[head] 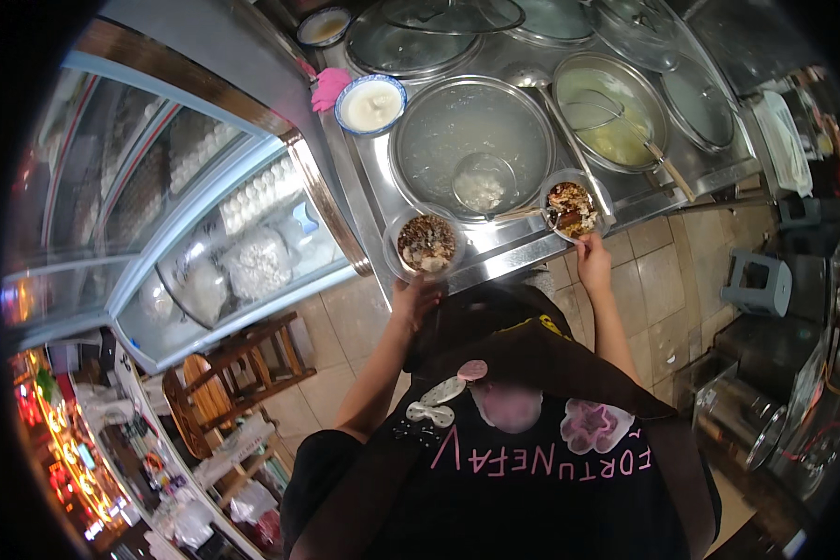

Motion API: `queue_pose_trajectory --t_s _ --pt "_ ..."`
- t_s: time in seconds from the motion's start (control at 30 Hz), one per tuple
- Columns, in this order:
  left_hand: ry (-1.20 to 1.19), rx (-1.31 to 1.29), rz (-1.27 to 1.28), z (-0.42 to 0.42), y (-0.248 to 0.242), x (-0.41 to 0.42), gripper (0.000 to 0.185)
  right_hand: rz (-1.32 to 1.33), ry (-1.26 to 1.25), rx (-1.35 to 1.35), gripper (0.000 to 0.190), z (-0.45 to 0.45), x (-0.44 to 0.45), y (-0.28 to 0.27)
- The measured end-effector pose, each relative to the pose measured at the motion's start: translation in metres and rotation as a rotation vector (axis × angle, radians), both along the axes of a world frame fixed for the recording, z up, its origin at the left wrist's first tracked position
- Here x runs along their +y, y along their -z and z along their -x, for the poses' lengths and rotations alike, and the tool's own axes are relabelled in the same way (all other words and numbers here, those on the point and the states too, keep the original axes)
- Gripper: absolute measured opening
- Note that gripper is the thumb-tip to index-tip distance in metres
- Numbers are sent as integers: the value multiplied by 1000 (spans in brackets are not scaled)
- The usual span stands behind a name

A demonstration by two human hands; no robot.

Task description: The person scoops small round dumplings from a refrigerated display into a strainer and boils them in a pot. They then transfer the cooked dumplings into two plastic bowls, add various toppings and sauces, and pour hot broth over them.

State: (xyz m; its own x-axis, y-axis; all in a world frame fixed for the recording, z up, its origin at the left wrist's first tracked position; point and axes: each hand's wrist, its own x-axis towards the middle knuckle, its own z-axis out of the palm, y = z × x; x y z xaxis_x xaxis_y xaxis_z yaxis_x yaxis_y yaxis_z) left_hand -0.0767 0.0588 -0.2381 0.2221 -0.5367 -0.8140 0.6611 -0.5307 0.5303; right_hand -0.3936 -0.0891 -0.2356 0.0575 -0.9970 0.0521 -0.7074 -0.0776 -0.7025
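Note:
My left hand (414,301) is at the near rim of a clear plastic bowl (427,243) of dark sauce and chopped seasonings, by the counter's front left corner. With the fingers of my right hand (593,260) I grip the near rim of a second clear bowl (571,207) with similar seasonings. Between and beyond them is a wide metal pot (472,115) of cloudy liquid. A wire strainer (484,183) holding pale food lies in it, its wooden handle pointing towards the right bowl. A long metal handle passes beside that bowl; its slotted ladle (525,75) lies behind.
Right of the pot, another pot (588,105) holds yellowish liquid and a wire strainer (633,126). A blue-rimmed bowl (370,104) and pink cloth or glove (330,88) sit left. Glass lids (413,45) cover pots behind. A glass display case (252,210) stands left; a grey stool (756,282) stands right.

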Motion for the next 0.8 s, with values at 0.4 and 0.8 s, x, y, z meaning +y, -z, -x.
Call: queue_pose_trajectory --t_s 0.4,0.8 --pt "-270 -107 -85 131 -23 2 28 -169 -578 214 29 51 -73 -32" --pt "-278 -83 19 169 -43 -4 25 -194 -414 71 34 64 -90 -46"
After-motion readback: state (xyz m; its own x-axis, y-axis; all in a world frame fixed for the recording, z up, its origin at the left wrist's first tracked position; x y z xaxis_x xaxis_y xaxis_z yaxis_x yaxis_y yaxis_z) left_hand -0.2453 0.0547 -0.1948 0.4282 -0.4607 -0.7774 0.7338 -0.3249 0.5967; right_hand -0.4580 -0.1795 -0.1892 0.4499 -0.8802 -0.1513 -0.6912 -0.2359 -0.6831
